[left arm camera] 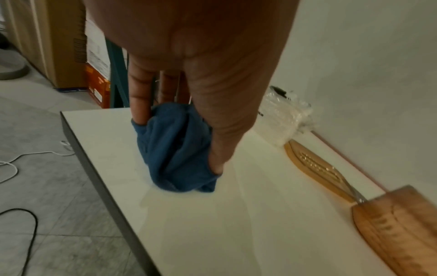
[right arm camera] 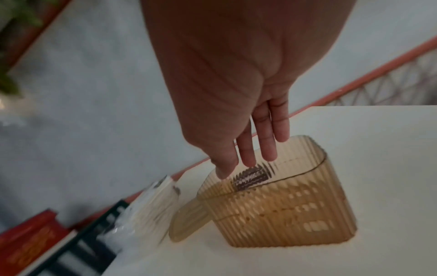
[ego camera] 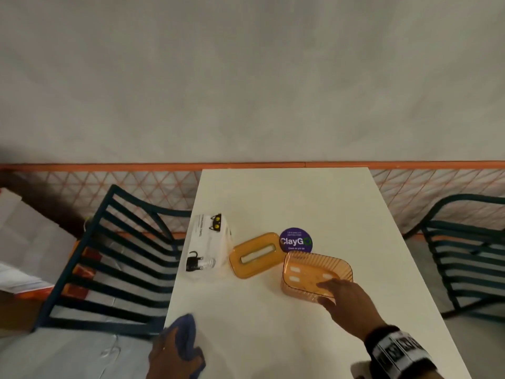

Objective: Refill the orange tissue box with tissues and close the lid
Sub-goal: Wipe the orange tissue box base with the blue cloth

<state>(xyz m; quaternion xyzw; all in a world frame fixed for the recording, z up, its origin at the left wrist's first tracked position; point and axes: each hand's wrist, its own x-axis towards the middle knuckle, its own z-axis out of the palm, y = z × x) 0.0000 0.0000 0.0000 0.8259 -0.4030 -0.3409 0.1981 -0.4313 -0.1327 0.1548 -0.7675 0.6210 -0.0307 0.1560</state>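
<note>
The orange ribbed tissue box [ego camera: 300, 269] stands open and empty on the white table [ego camera: 273, 324]. Its orange slotted lid [ego camera: 255, 255] lies flat to its left. Further left lies a plastic-wrapped tissue pack [ego camera: 207, 244] with a cat print. My right hand [ego camera: 328, 291] reaches over the box's near rim with straight fingers [right arm camera: 269, 149] above the opening of the box [right arm camera: 283, 214], holding nothing. At the table's near left edge my left hand [ego camera: 180, 340] grips a bunched blue cloth [left arm camera: 175, 149] that rests on the tabletop. The lid [left arm camera: 316, 168] and box [left arm camera: 397, 233] show at the right of the left wrist view.
A round purple sticker [ego camera: 295, 240] lies on the table behind the box. Dark green slatted chairs stand to the left [ego camera: 114, 255] and right [ego camera: 464, 255]. A grey wall with an orange rail [ego camera: 246, 166] backs the table. Cardboard boxes [left arm camera: 59, 46] and cables [left arm camera: 23, 158] lie on the floor.
</note>
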